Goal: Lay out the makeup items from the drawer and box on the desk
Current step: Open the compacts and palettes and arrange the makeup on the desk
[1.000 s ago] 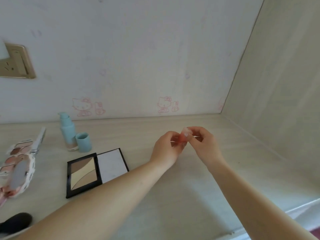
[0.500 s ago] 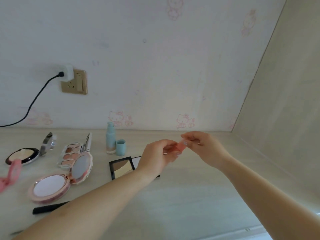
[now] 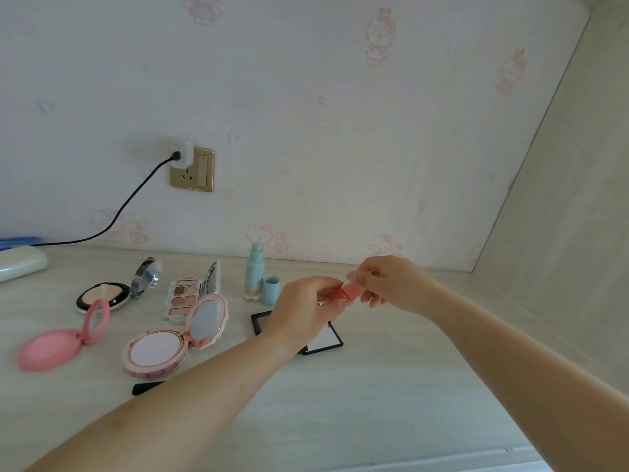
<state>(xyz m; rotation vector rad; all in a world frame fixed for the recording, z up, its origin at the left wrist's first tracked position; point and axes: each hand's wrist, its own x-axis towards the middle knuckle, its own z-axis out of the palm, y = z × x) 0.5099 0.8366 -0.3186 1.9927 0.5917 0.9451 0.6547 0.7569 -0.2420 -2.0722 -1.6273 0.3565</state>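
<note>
left hand point(image 3: 306, 306) and right hand point(image 3: 388, 284) pinch coral tube point(image 3: 349, 291) above black palette point(image 3: 326, 338) | risk: slipping grip drops it onto palette

Brass-coloured wall socket point(image 3: 192, 169) on the back wall, high and well left of both grips. White plug adapter point(image 3: 181, 154) seated in its upper left corner. Black cable point(image 3: 132, 199) drops from it leftward down to the surface. Pale wallpaper point(image 3: 340, 114) with faint pink cat figures. Light wood side panel point(image 3: 571, 216) to the right of the grips.
</note>
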